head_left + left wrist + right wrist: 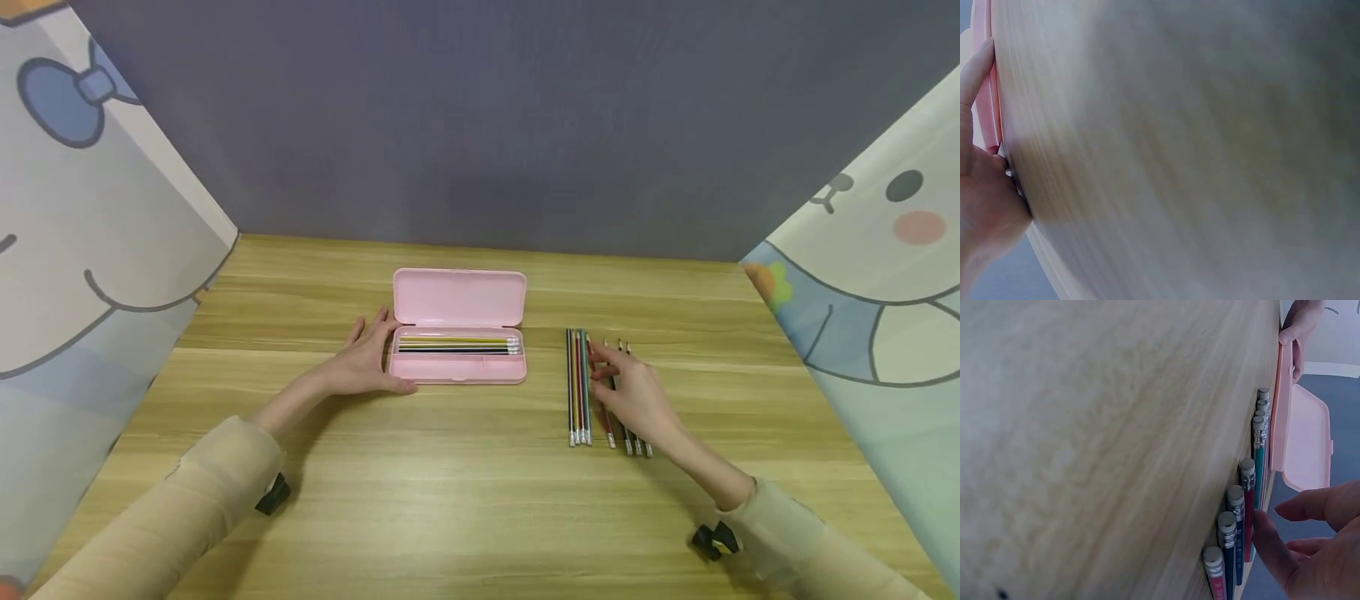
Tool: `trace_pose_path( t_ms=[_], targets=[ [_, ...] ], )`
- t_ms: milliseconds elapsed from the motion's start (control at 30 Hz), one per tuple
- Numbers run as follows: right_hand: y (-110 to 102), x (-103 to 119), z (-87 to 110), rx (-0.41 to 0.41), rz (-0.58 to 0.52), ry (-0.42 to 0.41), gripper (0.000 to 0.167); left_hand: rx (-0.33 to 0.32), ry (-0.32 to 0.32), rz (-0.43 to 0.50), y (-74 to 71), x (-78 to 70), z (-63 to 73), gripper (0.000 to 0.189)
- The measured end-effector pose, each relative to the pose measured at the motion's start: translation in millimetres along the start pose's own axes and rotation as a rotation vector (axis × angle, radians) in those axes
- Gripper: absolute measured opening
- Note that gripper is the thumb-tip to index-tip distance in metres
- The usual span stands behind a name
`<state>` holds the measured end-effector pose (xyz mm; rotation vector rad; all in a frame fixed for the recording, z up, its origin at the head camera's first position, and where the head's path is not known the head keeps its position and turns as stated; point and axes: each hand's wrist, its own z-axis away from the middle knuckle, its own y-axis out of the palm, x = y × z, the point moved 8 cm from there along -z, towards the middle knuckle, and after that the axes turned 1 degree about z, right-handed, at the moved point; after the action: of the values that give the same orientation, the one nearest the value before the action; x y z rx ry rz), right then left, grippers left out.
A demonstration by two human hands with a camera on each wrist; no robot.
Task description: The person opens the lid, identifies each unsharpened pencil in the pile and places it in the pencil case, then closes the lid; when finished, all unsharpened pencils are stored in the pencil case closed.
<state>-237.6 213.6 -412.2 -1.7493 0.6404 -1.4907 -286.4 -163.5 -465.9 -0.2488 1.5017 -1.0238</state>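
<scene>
A pink pencil case (457,369) lies with its lid (460,297) raised at the back. Several pencils (457,345) lie side by side in its rear compartment. My left hand (365,360) holds the case's left end, thumb along the front edge and fingers toward the back. To the right, a row of pencils (577,387) lies on the table, eraser ends toward me. My right hand (636,392) is over a separate red pencil (1248,487); thumb and forefinger are apart, one fingertip right at the pencil's side. More dark pencils (628,437) lie partly hidden beneath this hand.
The wooden table (450,492) meets a dark grey wall (465,125) behind the case. Panels with cartoon figures stand at left (112,208) and right (885,242). A black wrist device (273,494) shows under the left sleeve, another (714,541) by the right.
</scene>
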Motion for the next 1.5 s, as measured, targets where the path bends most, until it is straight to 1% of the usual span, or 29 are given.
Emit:
trace_pose_path(
  t_ms=[200, 300, 433, 700, 833, 1033, 1167, 1367, 1500],
  targets=[
    [2, 3, 0.7, 0.015, 0.063, 0.005, 0.061, 0.004, 0.002, -0.004, -0.2, -2.4, 0.5, 0.105],
    [4, 3, 1.7, 0.040, 0.085, 0.019, 0.060, 0.009, -0.001, -0.004, 0.5, -2.5, 1.8, 0.105],
    [9, 3, 2.4, 0.080, 0.084, 0.044, 0.064, 0.013, -0.004, 0.005, 2.1, -1.4, 3.9, 0.104],
    [17, 3, 1.4, 0.106, 0.059, 0.079, 0.070, 0.007, -0.004, 0.006, 4.5, 3.5, 7.5, 0.105],
    [18, 3, 1.4, 0.103, 0.054, 0.086, 0.071, 0.004, -0.003, 0.001, 5.4, 4.9, 8.0, 0.104],
    [16, 4, -0.3, 0.078, 0.114, 0.054, 0.067, 0.000, 0.000, -0.009, 5.0, 2.4, 5.2, 0.105],
    [14, 4, -2.0, 0.066, 0.143, 0.048, 0.066, 0.004, 0.000, -0.011, 4.6, 0.5, 4.2, 0.105],
    [13, 4, -5.9, 0.076, 0.147, 0.051, 0.070, 0.003, -0.001, -0.013, 2.7, -1.1, 3.0, 0.105],
    [13, 5, -10.5, 0.083, 0.168, 0.051, 0.074, 0.005, -0.004, -0.021, 1.0, -0.9, 1.8, 0.104]
  ],
)
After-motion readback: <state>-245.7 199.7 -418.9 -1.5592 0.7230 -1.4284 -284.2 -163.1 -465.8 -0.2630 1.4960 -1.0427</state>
